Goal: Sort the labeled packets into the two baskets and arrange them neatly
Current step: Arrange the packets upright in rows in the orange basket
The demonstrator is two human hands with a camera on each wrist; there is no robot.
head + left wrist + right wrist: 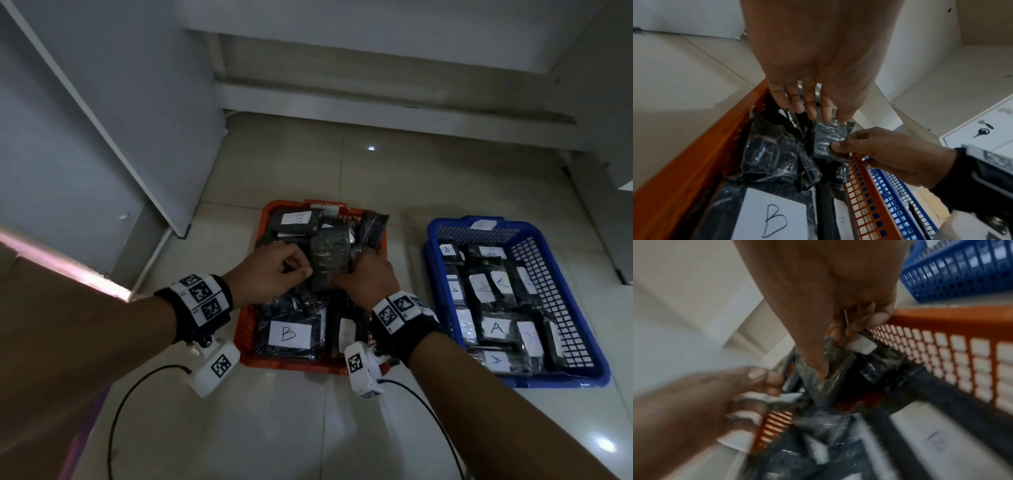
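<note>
Two hands meet over the middle of the orange basket (247,329), and both of yours are on the same dark packet (329,262), which sits at the centre of the head view, raised above the pile. Your left hand (270,274) pinches its left edge between thumb and curled fingers; your right hand (368,277) clamps its lower right corner, thumb pressed on the face as the left wrist view shows. Holding it from both sides likely lets you turn it to find its label and square it up before laying it down, since no label shows on the face toward you. The packet is a flat rectangle of black contents in glossy, crinkled clear wrap that catches grey highlights; it looks light and limp, so a one-handed hold might let it fold. Below it, toward the bottom of the frame, a packet marked B (290,334) lies flat, which suggests this basket collects the B items. To the right, the blue basket (582,342) holds packets labelled A in rough rows. The right wrist view is too blurred to add finger detail.
</note>
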